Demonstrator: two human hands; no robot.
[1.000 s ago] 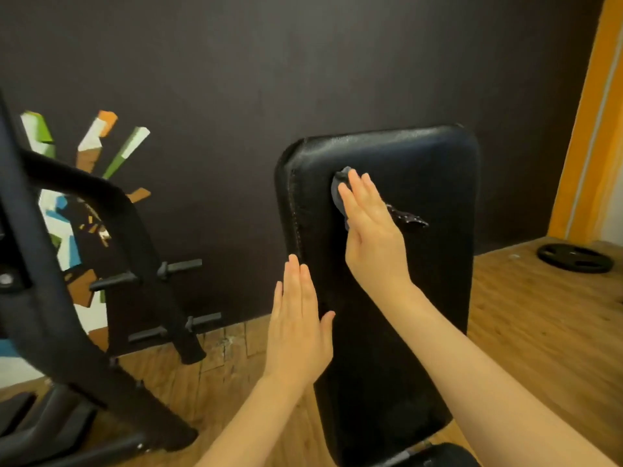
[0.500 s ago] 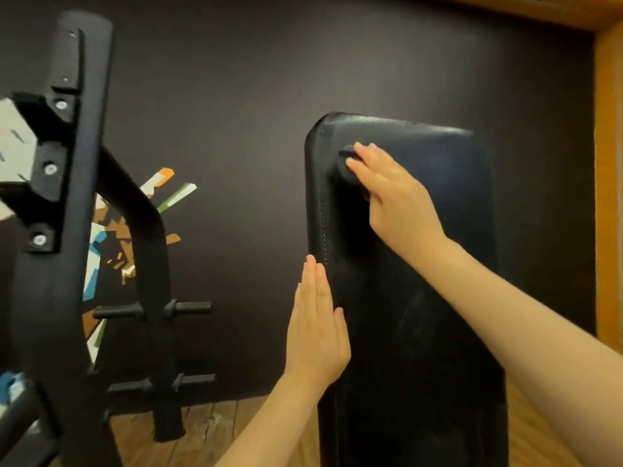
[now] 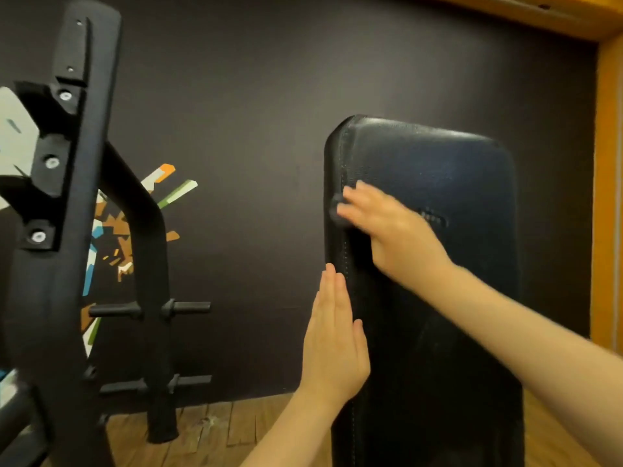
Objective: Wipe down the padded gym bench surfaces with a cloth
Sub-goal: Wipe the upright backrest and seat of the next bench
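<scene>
The black padded bench backrest (image 3: 448, 298) stands upright right of centre. My right hand (image 3: 387, 227) lies flat on its upper left part and presses a dark cloth (image 3: 336, 210) against the pad; only a bit of cloth shows past my fingertips and beside my knuckles. The hand is motion-blurred. My left hand (image 3: 333, 338) is flat with straight fingers, its palm against the left side edge of the backrest, lower down.
A black metal rack frame (image 3: 67, 230) with horizontal pegs (image 3: 188, 306) fills the left side, close to me. A dark wall with a coloured mural is behind. An orange door frame (image 3: 606, 197) borders the right. Wooden floor (image 3: 209, 429) lies below.
My right hand has slid the cloth down along the left part of the pad from near the top corner. My left hand stays on the side edge. The view has tilted up since one second ago.
</scene>
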